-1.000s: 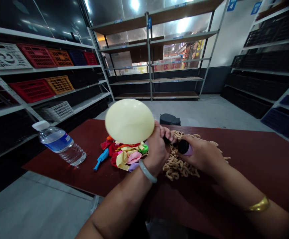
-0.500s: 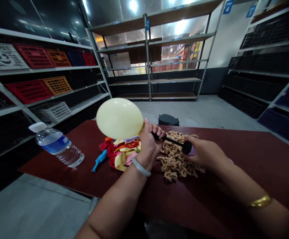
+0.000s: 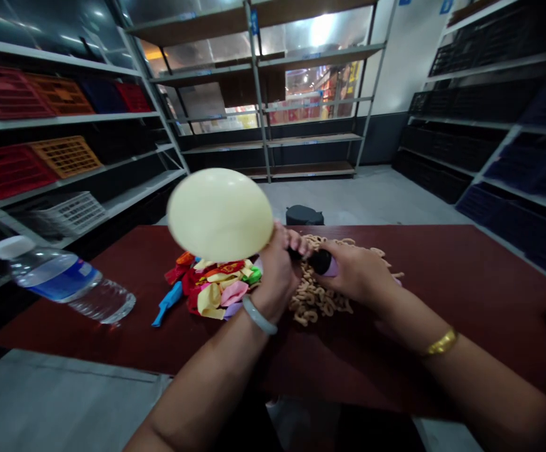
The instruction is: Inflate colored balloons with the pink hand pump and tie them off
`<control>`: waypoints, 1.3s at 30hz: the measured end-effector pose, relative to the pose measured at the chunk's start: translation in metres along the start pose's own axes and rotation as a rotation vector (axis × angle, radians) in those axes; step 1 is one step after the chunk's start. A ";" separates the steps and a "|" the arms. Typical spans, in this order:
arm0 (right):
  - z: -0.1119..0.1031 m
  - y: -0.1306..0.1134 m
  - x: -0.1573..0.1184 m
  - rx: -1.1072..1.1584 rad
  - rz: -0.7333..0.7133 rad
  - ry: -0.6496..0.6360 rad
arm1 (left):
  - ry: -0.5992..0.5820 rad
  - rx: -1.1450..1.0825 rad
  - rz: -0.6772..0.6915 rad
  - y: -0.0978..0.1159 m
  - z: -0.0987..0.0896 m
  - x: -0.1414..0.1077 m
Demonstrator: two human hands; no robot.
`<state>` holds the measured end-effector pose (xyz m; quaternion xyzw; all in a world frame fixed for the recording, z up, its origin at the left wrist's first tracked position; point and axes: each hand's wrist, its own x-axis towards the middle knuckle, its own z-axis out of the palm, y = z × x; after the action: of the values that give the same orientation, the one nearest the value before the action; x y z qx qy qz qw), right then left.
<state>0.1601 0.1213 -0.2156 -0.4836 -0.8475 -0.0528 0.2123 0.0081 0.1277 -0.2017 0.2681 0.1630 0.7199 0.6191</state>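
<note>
A pale yellow balloon, blown up round, sits to the left of my left hand. That hand is closed around the balloon's neck and the black end of a hand balloon pump; the exact joint between them is hidden by the fingers. My right hand grips the pump's purple part on the other side, close to my left hand. Below the balloon lies a heap of limp coloured balloons, with a blue one apart at its left. Under my hands spreads a pile of beige curly pieces.
A water bottle with a white cap leans at the left of the dark red table. A dark stool-like object stands behind the table. Shelves with crates line the left, and more racks stand at the back and right.
My right hand has pushed in toward my left hand, so the pump's black rod no longer shows. The balloon looks larger. The camera view has shifted right and down.
</note>
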 end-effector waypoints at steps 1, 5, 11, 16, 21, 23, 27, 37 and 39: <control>0.000 0.003 0.000 -0.011 -0.006 0.007 | 0.011 -0.013 0.016 0.008 -0.001 0.004; -0.001 0.023 0.000 -0.090 0.010 0.022 | 0.061 -0.040 0.108 0.043 -0.013 0.022; -0.003 0.035 -0.001 -0.145 0.049 -0.005 | 0.064 -0.055 0.185 0.051 -0.023 0.029; -0.004 0.016 -0.003 -0.144 0.069 -0.044 | 0.019 -0.046 0.088 0.017 -0.015 0.018; -0.004 -0.002 -0.005 -0.128 0.081 -0.026 | 0.007 0.006 -0.041 -0.014 -0.003 0.001; -0.004 -0.006 -0.005 -0.127 0.086 -0.030 | 0.013 0.017 -0.057 -0.019 0.001 -0.004; -0.003 -0.006 -0.003 -0.085 0.061 -0.015 | 0.006 0.034 -0.050 -0.012 0.001 -0.004; -0.009 0.045 -0.001 -0.066 0.008 -0.063 | 0.101 -0.077 0.133 0.048 -0.025 0.031; -0.010 0.048 -0.002 -0.090 0.020 -0.081 | 0.105 -0.089 0.144 0.048 -0.027 0.031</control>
<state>0.2046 0.1422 -0.2127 -0.5030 -0.8472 -0.0693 0.1564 -0.0485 0.1519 -0.1905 0.2130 0.1435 0.7821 0.5678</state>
